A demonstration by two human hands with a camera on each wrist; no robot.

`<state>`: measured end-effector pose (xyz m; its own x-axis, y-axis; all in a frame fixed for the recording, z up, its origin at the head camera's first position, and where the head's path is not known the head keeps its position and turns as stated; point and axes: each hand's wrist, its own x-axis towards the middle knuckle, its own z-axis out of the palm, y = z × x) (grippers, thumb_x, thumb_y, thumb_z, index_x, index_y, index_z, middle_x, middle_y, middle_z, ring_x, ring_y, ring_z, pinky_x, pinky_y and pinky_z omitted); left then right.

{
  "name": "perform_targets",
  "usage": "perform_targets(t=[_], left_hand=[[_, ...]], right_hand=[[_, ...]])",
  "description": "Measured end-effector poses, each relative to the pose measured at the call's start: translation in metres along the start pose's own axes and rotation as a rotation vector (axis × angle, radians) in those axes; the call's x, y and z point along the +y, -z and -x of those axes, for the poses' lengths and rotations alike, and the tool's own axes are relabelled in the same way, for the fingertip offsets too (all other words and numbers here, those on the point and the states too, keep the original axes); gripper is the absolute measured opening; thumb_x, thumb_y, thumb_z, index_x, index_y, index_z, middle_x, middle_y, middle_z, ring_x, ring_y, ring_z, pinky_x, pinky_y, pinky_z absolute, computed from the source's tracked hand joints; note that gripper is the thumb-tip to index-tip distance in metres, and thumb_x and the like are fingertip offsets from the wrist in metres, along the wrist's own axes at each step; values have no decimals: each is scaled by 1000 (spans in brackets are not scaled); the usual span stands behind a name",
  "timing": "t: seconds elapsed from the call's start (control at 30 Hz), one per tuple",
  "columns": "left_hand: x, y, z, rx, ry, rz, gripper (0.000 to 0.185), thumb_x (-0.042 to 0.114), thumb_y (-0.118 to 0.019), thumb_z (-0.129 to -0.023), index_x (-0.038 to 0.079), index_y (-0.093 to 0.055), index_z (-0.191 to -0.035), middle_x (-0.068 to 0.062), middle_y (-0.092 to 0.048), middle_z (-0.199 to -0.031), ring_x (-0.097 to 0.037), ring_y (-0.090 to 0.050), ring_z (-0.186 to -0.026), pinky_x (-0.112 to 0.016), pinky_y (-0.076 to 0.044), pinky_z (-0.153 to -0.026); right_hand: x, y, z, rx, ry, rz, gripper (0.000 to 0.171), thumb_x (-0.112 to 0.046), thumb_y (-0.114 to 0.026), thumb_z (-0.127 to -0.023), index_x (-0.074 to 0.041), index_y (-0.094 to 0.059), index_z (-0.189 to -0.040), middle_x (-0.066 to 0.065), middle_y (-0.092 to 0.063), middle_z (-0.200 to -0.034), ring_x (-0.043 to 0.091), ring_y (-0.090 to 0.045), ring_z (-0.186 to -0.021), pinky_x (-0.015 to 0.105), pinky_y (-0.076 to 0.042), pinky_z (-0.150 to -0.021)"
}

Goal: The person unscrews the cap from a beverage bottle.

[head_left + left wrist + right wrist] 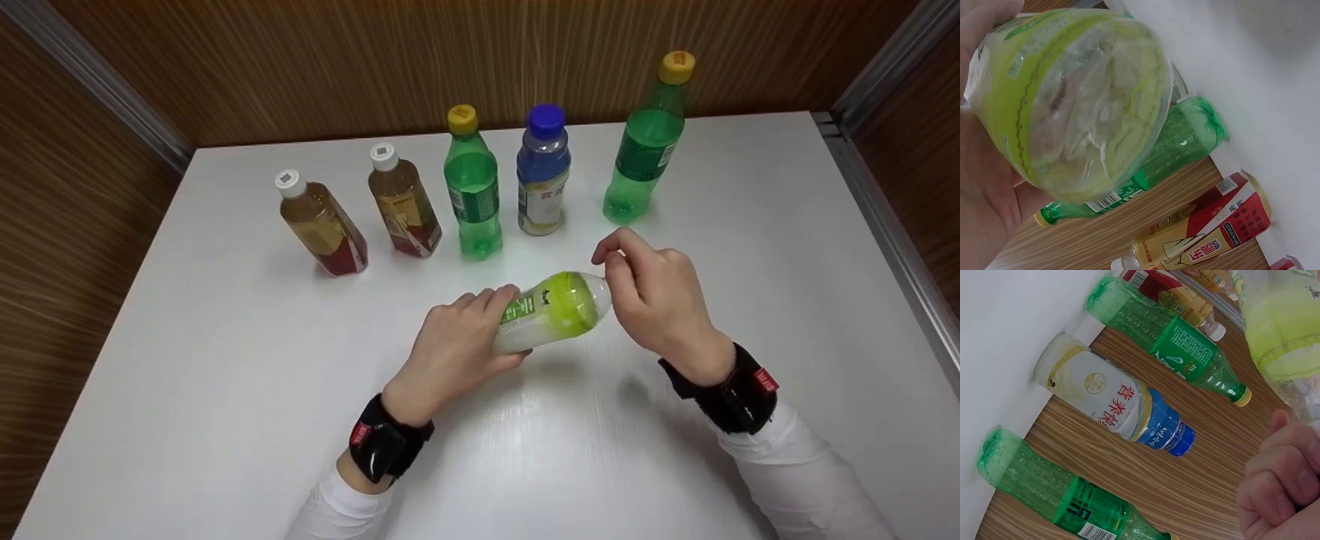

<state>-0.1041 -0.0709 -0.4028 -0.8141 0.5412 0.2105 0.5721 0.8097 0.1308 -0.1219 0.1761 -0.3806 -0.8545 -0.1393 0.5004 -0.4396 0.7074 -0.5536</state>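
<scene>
A clear bottle with a lime-green label [559,307] is held tilted just above the white table [225,390]. My left hand [457,337] grips its lower body, with the fingers wrapped over the label. My right hand [649,292] is curled round its neck end, and the cap is hidden under the fingers. In the left wrist view the bottle's base [1078,101] fills the frame against my palm [982,185]. The right wrist view shows the bottle's shoulder [1286,332] above my curled fingers [1280,484].
Several bottles stand in a row at the back of the table: two tea bottles [322,225] [405,206], a green bottle [471,191], a blue-capped bottle [542,176] and a taller green bottle [646,150]. Wood-grain walls [90,225] enclose three sides.
</scene>
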Motion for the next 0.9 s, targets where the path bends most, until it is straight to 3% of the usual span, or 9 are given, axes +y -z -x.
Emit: perform_targets(t=[0.17, 0.37, 0.6, 0.9], left_hand=[[0, 4, 1, -68, 0, 130, 66, 51, -83, -85, 14, -60, -134, -6, -78, -111, -21, -74, -91, -39, -61, -68], [-3, 6, 1, -140, 5, 232, 66, 49, -83, -85, 14, -60, -136, -5, -78, -114, -21, -75, -94, -42, -61, -73], [-6, 11, 0, -298, 2, 393, 59, 49, -81, -85, 20, -62, -133, 0, -78, -110, -16, -71, -94, -39, -58, -80], [-10, 13, 0, -369, 11, 465, 63, 51, -82, -84, 24, -62, -137, 2, -77, -112, -14, -69, -95, -38, -55, -85]], right_hand=[[1, -1, 2, 80, 125, -5, 25, -1, -43, -92, -5, -67, -87, 2, -47, -48, 4, -32, -45, 23, -25, -45], [1, -1, 3, 88, 197, -8, 25, 1, -42, -89, -4, -65, -81, 2, -44, -47, 3, -30, -43, 21, -22, -43], [2, -1, 4, 125, 327, -74, 25, 2, -40, -86, -4, -63, -77, 1, -40, -45, 4, -28, -42, 22, -24, -42], [5, 3, 0, 118, 478, -113, 22, -3, -42, -84, -3, -64, -79, 2, -45, -50, 7, -36, -46, 28, -32, -45]])
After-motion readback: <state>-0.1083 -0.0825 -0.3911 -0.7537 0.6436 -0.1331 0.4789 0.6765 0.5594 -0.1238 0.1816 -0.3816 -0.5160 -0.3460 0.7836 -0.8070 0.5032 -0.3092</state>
